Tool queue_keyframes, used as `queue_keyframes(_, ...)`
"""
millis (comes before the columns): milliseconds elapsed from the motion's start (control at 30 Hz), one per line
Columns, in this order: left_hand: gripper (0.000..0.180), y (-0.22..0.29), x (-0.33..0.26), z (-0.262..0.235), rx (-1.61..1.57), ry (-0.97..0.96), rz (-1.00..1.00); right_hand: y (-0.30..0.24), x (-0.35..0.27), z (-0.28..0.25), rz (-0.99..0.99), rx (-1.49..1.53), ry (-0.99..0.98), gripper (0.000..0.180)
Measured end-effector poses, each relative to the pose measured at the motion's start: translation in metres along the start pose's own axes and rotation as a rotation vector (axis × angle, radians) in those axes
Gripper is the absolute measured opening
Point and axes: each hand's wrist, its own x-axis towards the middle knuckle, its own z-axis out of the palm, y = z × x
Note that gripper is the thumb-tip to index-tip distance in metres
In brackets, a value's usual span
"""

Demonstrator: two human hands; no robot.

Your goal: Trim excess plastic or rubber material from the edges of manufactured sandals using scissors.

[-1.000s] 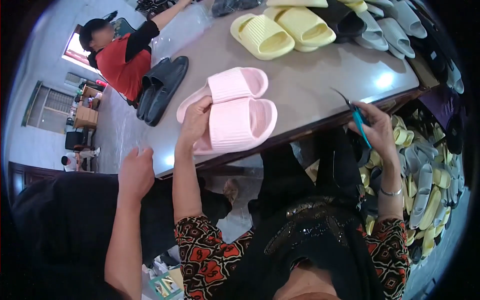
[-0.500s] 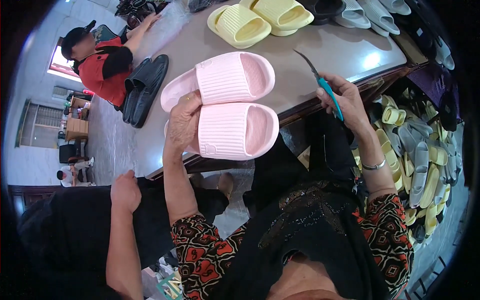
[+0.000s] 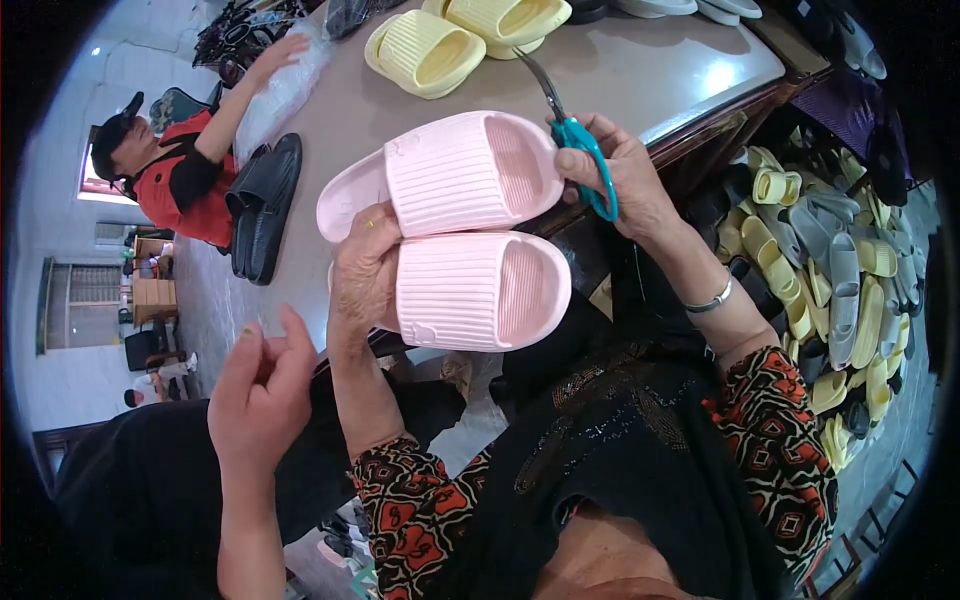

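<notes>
Two pink slide slippers with ribbed straps lie side by side in the grip of my left hand, whose thumb presses between them. Their open toe ends point to the right. My right hand holds teal-handled scissors beside the upper pink slipper. The dark blades point up and left, close to a pair of yellow slippers on the table. Most of my left fingers are hidden beneath the slippers.
Black slippers stand at the table's left edge, near a person in red reaching over clear plastic. Another person's hand rises close to my left forearm. Grey slippers sit far right. Loose yellow and grey slippers pile up on the right.
My right hand has brought the scissors leftward to the pink slippers, turning them so both handle loops show. The nearby person's hand has risen and uncurled. The view has shifted slightly.
</notes>
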Motion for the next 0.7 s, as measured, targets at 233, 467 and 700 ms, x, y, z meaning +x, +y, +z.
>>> queue_keyframes(233,0.024,0.053,0.027,0.033,0.092,-0.165,0.03,0.009,-0.003,0.004,-0.093,0.089,-0.065,0.056)
queue_keyframes(467,0.018,0.118,0.035,0.001,0.752,-0.366,0.487,-0.004,-0.009,0.004,-0.059,0.2,-0.181,0.056)
queue_keyframes(700,0.012,0.151,0.064,0.038,0.654,-0.37,0.517,0.01,-0.008,0.011,-0.291,0.036,-0.087,0.044)
